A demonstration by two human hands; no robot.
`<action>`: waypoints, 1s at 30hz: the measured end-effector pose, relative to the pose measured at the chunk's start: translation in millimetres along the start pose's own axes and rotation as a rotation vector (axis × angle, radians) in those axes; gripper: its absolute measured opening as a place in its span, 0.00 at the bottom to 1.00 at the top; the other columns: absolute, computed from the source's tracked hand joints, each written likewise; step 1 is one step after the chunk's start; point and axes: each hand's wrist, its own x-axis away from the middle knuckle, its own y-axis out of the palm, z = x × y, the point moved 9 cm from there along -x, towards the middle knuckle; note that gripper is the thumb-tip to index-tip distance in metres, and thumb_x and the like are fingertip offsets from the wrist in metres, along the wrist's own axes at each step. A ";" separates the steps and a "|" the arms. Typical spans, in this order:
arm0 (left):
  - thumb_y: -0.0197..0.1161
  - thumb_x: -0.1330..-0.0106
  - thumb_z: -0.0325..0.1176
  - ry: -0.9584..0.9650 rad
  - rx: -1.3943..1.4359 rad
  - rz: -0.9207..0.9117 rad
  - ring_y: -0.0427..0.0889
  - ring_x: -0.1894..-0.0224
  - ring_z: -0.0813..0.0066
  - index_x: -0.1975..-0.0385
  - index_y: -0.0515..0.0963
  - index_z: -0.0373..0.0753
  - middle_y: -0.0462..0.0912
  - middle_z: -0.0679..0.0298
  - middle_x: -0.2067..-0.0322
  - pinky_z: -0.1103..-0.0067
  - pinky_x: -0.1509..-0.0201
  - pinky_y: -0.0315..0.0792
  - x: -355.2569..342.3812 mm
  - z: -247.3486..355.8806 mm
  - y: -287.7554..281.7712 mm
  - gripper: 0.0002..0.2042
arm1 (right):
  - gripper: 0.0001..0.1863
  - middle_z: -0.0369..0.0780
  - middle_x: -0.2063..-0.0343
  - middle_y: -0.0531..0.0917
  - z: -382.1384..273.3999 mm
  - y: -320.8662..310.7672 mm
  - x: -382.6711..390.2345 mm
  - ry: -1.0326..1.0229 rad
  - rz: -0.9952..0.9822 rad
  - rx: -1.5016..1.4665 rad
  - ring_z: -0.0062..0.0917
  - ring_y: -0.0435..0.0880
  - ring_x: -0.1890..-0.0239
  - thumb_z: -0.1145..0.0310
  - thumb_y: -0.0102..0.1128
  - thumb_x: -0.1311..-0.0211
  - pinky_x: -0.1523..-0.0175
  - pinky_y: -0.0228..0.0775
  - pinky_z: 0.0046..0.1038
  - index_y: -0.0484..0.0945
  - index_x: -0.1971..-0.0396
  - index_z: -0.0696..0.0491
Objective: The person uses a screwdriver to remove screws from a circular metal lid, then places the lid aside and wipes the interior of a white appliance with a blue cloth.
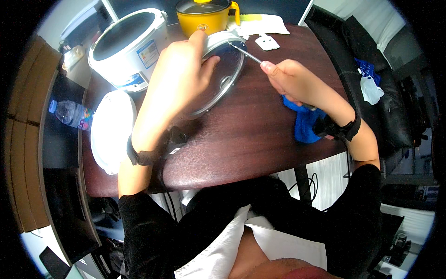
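Observation:
My left hand grips the pale rim of a clear glass lid and holds it tilted above the brown table. Its thumb lies over the glass. In my right hand is a screwdriver, the handle wrapped by my fingers. The thin metal shaft points left, with its tip at the lid's rim, by a small fitting. Whether the tip sits in a screw is too small to tell. A small white plastic part lies just beyond the screwdriver.
A white rice cooker body stands open at the far left, with a white oval cover nearer me. Behind are a yellow pot and a white-and-green packet. A blue cloth lies under my right forearm; a water bottle is left.

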 end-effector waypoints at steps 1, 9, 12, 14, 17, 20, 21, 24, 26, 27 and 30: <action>0.67 0.42 0.34 -0.015 0.001 -0.008 0.80 0.70 0.44 0.65 0.70 0.33 0.78 0.45 0.77 0.62 0.69 0.72 0.1 -0.1 0.5 0.14 | 0.32 0.29 0.94 0.61 9.0 11.3 1.6 0.116 -0.097 -0.174 0.14 0.60 0.94 0.47 0.37 0.26 0.90 0.54 0.19 0.60 0.91 0.48; 0.67 0.42 0.35 -0.010 -0.015 0.024 0.80 0.70 0.44 0.65 0.70 0.33 0.78 0.45 0.78 0.62 0.69 0.72 -0.6 -3.3 0.7 0.15 | 0.31 0.27 0.91 0.56 -5.6 67.1 21.0 0.357 -0.503 -1.034 0.10 0.57 0.94 0.43 0.29 0.26 0.90 0.56 0.17 0.56 0.89 0.46; 0.68 0.42 0.36 -0.052 0.034 0.005 0.80 0.70 0.45 0.64 0.72 0.33 0.79 0.46 0.77 0.63 0.69 0.73 -0.6 -13.5 -3.1 0.15 | 0.31 0.28 0.91 0.58 -6.3 66.1 16.4 0.345 -0.520 -1.008 0.11 0.59 0.94 0.44 0.30 0.26 0.89 0.57 0.18 0.58 0.89 0.46; 0.68 0.42 0.37 -0.067 0.066 -0.009 0.81 0.70 0.46 0.63 0.73 0.34 0.79 0.46 0.76 0.65 0.69 0.74 -1.0 -16.0 -2.2 0.16 | 0.31 0.29 0.91 0.61 5.1 52.8 8.1 0.271 -0.382 -0.733 0.12 0.61 0.93 0.45 0.32 0.26 0.89 0.57 0.18 0.60 0.88 0.47; 0.68 0.42 0.38 -0.058 0.041 -0.018 0.82 0.69 0.49 0.61 0.75 0.35 0.80 0.48 0.76 0.66 0.68 0.75 -2.2 -18.8 -1.8 0.16 | 0.29 0.32 0.89 0.70 11.9 4.4 -1.5 0.107 -0.001 -0.147 0.16 0.69 0.87 0.47 0.49 0.31 0.82 0.63 0.22 0.70 0.86 0.54; 0.66 0.42 0.39 -0.004 0.003 -0.034 0.83 0.70 0.52 0.60 0.76 0.37 0.81 0.51 0.76 0.65 0.65 0.76 -5.0 -15.5 0.6 0.15 | 0.21 0.35 0.86 0.71 -26.7 -37.1 -2.6 -0.405 0.451 0.149 0.17 0.66 0.82 0.52 0.65 0.42 0.74 0.63 0.22 0.74 0.78 0.57; 0.66 0.42 0.39 0.011 0.013 -0.031 0.83 0.70 0.52 0.60 0.76 0.38 0.81 0.51 0.76 0.66 0.65 0.76 -3.7 -14.7 -0.7 0.15 | 0.22 0.38 0.82 0.75 -33.1 -40.9 -8.4 -0.427 0.468 0.151 0.20 0.74 0.78 0.51 0.70 0.47 0.71 0.67 0.24 0.77 0.72 0.57; 0.67 0.44 0.38 0.091 0.074 -0.014 0.83 0.70 0.53 0.62 0.76 0.38 0.81 0.52 0.76 0.66 0.66 0.75 -2.4 -7.2 0.2 0.14 | 0.24 0.42 0.77 0.80 -74.9 -41.3 -2.0 -0.730 0.641 0.339 0.27 0.81 0.72 0.51 0.71 0.51 0.66 0.70 0.27 0.78 0.66 0.58; 0.68 0.44 0.37 0.109 0.140 -0.036 0.82 0.70 0.52 0.63 0.76 0.37 0.81 0.52 0.75 0.66 0.66 0.75 -1.9 -2.5 0.8 0.14 | 0.24 0.43 0.70 0.83 -69.0 -30.9 -13.8 -0.659 0.466 0.359 0.31 0.83 0.65 0.54 0.71 0.50 0.60 0.72 0.29 0.79 0.61 0.58; 0.69 0.45 0.38 0.110 0.170 -0.028 0.83 0.70 0.53 0.64 0.76 0.36 0.81 0.51 0.75 0.67 0.66 0.75 -2.0 -3.3 0.7 0.15 | 0.24 0.43 0.68 0.83 -61.9 -26.6 -20.4 -0.601 0.366 0.354 0.29 0.82 0.64 0.56 0.71 0.49 0.59 0.72 0.27 0.79 0.59 0.58; 0.70 0.45 0.41 0.033 0.154 -0.114 0.84 0.69 0.57 0.62 0.76 0.35 0.83 0.52 0.73 0.70 0.65 0.76 -4.6 -14.9 0.4 0.18 | 0.21 0.42 0.69 0.83 -47.6 -23.9 -22.9 -0.537 0.309 0.292 0.26 0.82 0.66 0.58 0.70 0.47 0.59 0.72 0.26 0.80 0.60 0.58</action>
